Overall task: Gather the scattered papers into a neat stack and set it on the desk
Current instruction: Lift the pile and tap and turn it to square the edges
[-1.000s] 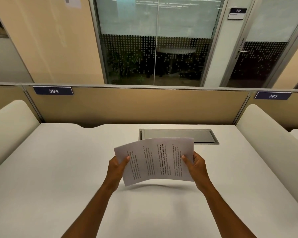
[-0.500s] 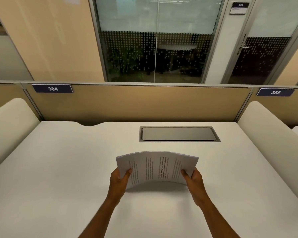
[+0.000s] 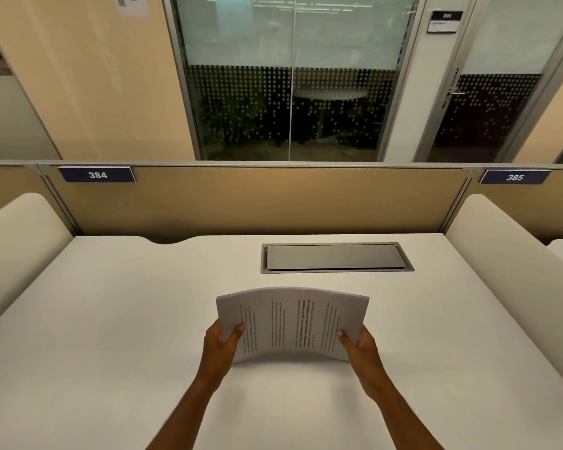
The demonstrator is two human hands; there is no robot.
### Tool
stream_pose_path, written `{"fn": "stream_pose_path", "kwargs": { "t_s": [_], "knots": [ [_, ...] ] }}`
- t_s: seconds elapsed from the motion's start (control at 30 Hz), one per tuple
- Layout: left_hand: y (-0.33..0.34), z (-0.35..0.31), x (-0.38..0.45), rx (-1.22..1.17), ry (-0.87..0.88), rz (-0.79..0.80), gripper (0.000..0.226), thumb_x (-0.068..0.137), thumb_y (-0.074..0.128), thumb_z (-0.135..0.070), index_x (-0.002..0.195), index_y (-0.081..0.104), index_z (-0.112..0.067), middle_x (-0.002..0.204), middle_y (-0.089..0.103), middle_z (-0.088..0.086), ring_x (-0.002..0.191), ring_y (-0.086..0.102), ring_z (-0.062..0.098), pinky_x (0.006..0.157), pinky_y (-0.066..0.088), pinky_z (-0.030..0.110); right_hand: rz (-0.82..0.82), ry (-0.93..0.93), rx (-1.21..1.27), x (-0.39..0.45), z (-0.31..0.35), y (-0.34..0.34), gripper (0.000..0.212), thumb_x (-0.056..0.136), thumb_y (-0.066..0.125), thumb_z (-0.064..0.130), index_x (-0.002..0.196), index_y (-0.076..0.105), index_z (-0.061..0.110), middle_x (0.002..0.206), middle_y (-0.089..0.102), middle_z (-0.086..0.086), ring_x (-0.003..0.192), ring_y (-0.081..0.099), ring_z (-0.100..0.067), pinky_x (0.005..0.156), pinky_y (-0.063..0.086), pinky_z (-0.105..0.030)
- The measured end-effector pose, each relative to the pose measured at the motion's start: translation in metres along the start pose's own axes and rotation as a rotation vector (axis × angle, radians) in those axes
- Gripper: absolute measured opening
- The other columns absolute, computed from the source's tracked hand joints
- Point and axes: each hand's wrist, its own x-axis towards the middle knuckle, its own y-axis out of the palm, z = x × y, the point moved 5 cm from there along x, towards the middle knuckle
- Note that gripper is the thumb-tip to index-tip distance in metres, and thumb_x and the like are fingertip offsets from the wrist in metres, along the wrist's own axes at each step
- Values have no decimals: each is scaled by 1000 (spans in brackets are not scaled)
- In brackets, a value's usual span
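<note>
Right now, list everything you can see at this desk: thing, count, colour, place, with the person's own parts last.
paper stack: one, white with black print, bowed, held over the near middle of the desk
desk: one, off-white, fills the foreground
cable hatch: one, grey, shut, set in the desk beyond the stack
side dividers: two, cream, left and right of the desk
back partition: one, tan, along the far edge
number plates: two, dark blue, 384 left, 385 right
glass wall: frosted and dotted, behind the partition
left hand: one, grips the stack's left edge
right hand: one, grips the stack's right edge
</note>
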Motion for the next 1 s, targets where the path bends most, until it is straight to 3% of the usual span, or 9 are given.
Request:
{"fn": "stream_pose_path", "kwargs": {
  "t_s": [0.13,0.23,0.4,0.53,0.63,0.73,0.8,0.9,1.0],
  "knots": [
    [0,-7,12,34,10,68,25,93,59,-23,118,59,-16,105,71,5,91,71,26,67,62,31,18,-6,-25,4,8,-4,32,96,58,19,127,52,19,115,67,-6,101,67,-23,74,61,-30],
    [-2,-25,27,90,29,151,36,85,57,-37,116,59,-18,102,73,5,86,74,26,69,63,38,21,-18,-31,10,20,-12,25,94,61,21,118,58,21,110,71,-5,94,71,-22,75,62,-36],
    [-5,-75,56,257,96,351,35,83,56,-37,112,61,-16,101,72,2,83,74,16,64,60,25,6,-76,-8,22,52,-33,22,87,71,15,107,63,14,102,73,-10,95,71,-29,84,60,-46],
    [-7,-111,76,380,130,448,38,83,58,-35,111,64,-11,106,72,6,89,73,20,72,60,30,44,-94,-45,31,72,-46,19,84,73,11,97,60,5,95,70,-17,94,68,-36,83,60,-43],
    [-2,-134,85,480,138,516,32,85,58,-30,111,65,-15,107,72,4,93,72,23,78,59,39,126,-95,-152,34,80,-48,20,83,74,8,98,62,7,99,70,-16,97,67,-36,81,60,-39],
    [9,-157,86,576,168,569,21,93,57,-18,113,64,-17,105,70,1,92,70,17,78,56,32,209,-97,-326,32,85,-40,24,84,71,8,106,62,12,104,68,-9,97,67,-28,78,58,-30],
    [19,-171,83,625,208,611,17,95,55,-14,109,65,-18,104,70,-1,92,69,13,77,54,27,268,-122,-431,30,85,-31,29,87,69,16,115,60,16,108,67,-4,98,67,-23,81,59,-31],
    [33,-181,78,687,233,658,16,95,56,-14,101,63,-26,103,69,-4,92,68,13,79,53,29,326,-162,-540,25,80,-20,32,90,65,29,121,57,23,113,66,2,99,67,-20,85,58,-34],
    [42,-185,77,720,243,658,16,93,58,-13,104,65,-23,106,70,-2,93,68,15,83,55,34,312,-171,-540,19,79,-17,31,92,60,34,122,56,25,114,65,1,99,66,-19,84,56,-32]
  ]
}}
